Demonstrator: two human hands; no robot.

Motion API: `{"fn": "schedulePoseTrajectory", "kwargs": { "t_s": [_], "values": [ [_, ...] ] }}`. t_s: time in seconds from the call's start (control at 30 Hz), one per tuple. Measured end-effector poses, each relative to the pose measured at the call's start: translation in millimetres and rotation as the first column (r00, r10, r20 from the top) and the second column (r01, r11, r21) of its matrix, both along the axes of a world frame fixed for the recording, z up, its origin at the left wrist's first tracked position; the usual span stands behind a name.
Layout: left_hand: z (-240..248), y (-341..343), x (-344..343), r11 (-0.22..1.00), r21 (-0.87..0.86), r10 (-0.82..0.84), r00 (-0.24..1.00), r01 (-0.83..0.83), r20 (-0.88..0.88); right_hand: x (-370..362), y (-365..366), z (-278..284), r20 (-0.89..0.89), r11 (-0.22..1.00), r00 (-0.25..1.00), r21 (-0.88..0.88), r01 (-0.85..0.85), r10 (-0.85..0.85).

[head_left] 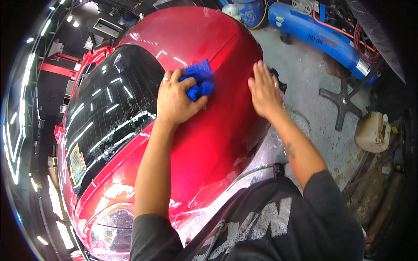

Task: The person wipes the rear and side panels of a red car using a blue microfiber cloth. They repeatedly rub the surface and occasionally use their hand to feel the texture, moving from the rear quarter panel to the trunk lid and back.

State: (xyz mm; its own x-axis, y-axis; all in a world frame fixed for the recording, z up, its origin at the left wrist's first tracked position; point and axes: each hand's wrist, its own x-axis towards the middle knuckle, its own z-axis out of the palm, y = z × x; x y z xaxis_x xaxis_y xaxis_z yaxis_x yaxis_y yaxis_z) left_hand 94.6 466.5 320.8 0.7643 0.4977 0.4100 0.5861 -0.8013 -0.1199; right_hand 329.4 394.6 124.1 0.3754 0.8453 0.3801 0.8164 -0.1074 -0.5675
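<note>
A glossy red car [217, 143] fills the middle of the view, its curved body panel under both my arms. My left hand [177, 95] grips a bunched blue cloth [201, 80] and presses it on the red paint, beside the dark rear window [117, 100]. A ring shows on one of its fingers. My right hand [264, 91] lies against the car's right edge, fingers stretched out, with nothing seen in it. White foamy or watery patches run along the window's lower edge.
On the right lie a long blue tank [318, 39], a black star-shaped stand base [342, 102] and a dirty white jug [373, 132]. A blue drum [250, 13] stands at the back. A thin green hose [305, 118] crosses the grey floor near my feet.
</note>
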Motion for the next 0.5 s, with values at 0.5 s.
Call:
{"fn": "schedulePoseTrajectory", "kwargs": {
  "t_s": [0.5],
  "values": [
    [0.6,1.5,-0.5,0.997,-0.073,0.034,0.999,-0.037,-0.041,60.5,51.4,3.7,-0.147,1.000,0.989,0.022,-0.004,0.007]
  ]
}}
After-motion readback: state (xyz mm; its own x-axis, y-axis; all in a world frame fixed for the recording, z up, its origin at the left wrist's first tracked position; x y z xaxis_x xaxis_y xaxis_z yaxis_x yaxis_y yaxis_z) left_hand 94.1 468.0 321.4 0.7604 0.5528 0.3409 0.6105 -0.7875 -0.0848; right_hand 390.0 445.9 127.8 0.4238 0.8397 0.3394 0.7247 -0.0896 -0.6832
